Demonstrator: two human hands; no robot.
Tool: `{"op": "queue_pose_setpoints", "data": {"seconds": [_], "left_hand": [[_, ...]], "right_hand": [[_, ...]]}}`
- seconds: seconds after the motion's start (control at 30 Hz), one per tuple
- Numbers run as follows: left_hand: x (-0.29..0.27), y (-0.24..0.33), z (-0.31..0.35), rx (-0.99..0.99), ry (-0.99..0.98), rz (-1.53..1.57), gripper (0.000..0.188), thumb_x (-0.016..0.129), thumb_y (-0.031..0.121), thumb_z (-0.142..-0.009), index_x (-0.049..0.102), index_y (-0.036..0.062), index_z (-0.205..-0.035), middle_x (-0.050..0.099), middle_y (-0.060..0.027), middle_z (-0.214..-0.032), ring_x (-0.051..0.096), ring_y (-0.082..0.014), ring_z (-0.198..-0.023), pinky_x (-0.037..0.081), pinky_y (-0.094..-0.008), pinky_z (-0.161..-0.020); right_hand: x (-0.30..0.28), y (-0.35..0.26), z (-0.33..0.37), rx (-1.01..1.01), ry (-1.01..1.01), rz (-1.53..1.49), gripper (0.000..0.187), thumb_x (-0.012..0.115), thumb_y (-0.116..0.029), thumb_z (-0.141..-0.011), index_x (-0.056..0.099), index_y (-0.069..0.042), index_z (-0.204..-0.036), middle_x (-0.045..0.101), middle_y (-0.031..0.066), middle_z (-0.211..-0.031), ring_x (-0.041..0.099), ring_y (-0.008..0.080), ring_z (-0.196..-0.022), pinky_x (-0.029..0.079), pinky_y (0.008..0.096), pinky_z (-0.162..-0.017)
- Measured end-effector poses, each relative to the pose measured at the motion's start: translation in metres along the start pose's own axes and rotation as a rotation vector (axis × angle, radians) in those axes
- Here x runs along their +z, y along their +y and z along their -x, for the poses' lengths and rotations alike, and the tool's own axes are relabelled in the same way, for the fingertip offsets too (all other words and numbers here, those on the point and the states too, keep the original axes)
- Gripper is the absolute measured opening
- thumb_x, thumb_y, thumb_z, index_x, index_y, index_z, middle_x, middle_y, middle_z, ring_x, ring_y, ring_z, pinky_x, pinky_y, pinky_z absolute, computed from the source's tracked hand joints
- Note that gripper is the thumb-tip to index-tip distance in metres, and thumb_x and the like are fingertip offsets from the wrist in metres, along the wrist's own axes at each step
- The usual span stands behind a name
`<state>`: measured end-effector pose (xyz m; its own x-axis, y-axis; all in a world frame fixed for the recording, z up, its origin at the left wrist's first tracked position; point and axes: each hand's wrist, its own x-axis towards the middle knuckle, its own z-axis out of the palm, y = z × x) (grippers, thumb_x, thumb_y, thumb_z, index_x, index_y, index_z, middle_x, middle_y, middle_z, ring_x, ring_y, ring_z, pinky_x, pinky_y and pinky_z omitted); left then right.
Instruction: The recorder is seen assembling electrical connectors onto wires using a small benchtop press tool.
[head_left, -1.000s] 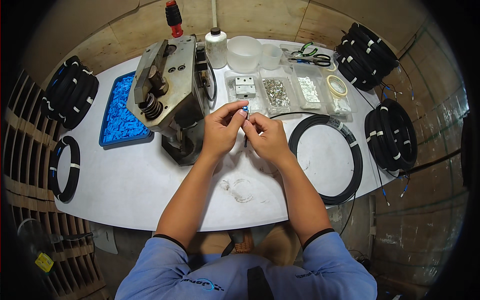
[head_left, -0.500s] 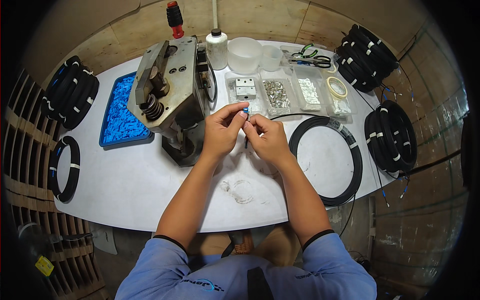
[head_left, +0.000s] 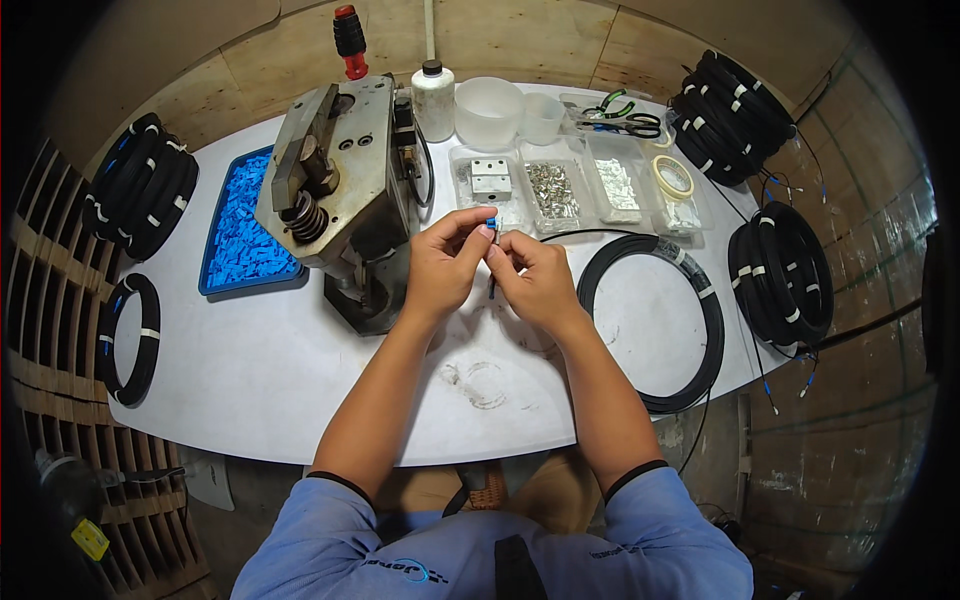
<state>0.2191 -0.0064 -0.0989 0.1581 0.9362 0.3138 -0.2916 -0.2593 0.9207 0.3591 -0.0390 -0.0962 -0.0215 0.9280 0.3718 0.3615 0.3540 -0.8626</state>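
Over the middle of the white table (head_left: 250, 385), my two hands meet at the fingertips. My left hand (head_left: 443, 262) pinches a small blue plastic sleeve (head_left: 491, 223) between thumb and index finger. Close against it, my right hand (head_left: 537, 280) has its fingers closed on the end of a black cable (head_left: 580, 233). That cable runs from a black cable coil (head_left: 714, 335) lying to the right. Fingers cover most of the spot where sleeve and cable end come together, so I cannot tell how far one sits in the other.
A metal press (head_left: 365, 165) stands left of my hands, beside a blue tray (head_left: 255, 288) of blue sleeves. Behind my hands are clear boxes of metal terminals (head_left: 553, 190) and white pieces (head_left: 615, 185), a metal block (head_left: 490, 182), a bottle (head_left: 433, 100) and pliers (head_left: 612, 103). Cable coils (head_left: 780, 275) flank both sides.
Both hands stay in nearly the same place. The blue sleeve shows slightly differently between the fingertips; otherwise the scene is the same.
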Motion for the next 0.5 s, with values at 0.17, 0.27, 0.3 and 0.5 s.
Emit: {"op": "queue_pose_setpoints", "data": {"seconds": [0.17, 0.27, 0.3, 0.5], "left_hand": [[0.0002, -0.0029, -0.0003, 0.002, -0.002, 0.017, 0.021, 0.062, 0.004, -0.092, 0.067, -0.0017, -0.111, 0.069, -0.0051, -0.092, 0.063, -0.0090, -0.084, 0.051, -0.0230, -0.076], [-0.0028, -0.0044, -0.0004, 0.005, -0.011, 0.021, 0.021, 0.062, 0.004, -0.092, 0.067, -0.0021, -0.112, 0.069, -0.0053, -0.092, 0.064, -0.0091, -0.084, 0.051, -0.0231, -0.076], [-0.0016, -0.0040, -0.0002, 0.011, -0.009, 0.022, 0.021, 0.062, 0.004, -0.091, 0.067, -0.0021, -0.111, 0.069, -0.0054, -0.092, 0.064, -0.0090, -0.083, 0.051, -0.0231, -0.076], [-0.0017, -0.0048, -0.0003, 0.017, -0.016, 0.014, 0.022, 0.062, 0.004, -0.091, 0.067, -0.0023, -0.111, 0.070, -0.0057, -0.093, 0.063, -0.0088, -0.083, 0.051, -0.0230, -0.076]], "right_hand": [[-0.0013, 0.0014, 0.0001, 0.005, -0.012, 0.015, 0.019, 0.063, -0.015, -0.090, 0.062, 0.000, -0.081, 0.058, 0.0058, -0.055, 0.051, 0.0079, -0.047, 0.040, 0.0270, -0.045], [0.0000, -0.0017, -0.0002, 0.012, -0.012, 0.001, 0.018, 0.063, -0.015, -0.090, 0.063, 0.000, -0.081, 0.058, 0.0058, -0.056, 0.051, 0.0080, -0.047, 0.040, 0.0270, -0.046], [-0.0004, -0.0019, -0.0001, 0.012, -0.011, 0.003, 0.018, 0.063, -0.015, -0.090, 0.063, 0.000, -0.081, 0.058, 0.0058, -0.056, 0.051, 0.0080, -0.047, 0.040, 0.0270, -0.046], [-0.0011, -0.0001, -0.0002, 0.010, -0.008, 0.002, 0.018, 0.063, -0.015, -0.091, 0.063, 0.000, -0.082, 0.059, 0.0057, -0.056, 0.051, 0.0079, -0.047, 0.041, 0.0267, -0.045]]}}
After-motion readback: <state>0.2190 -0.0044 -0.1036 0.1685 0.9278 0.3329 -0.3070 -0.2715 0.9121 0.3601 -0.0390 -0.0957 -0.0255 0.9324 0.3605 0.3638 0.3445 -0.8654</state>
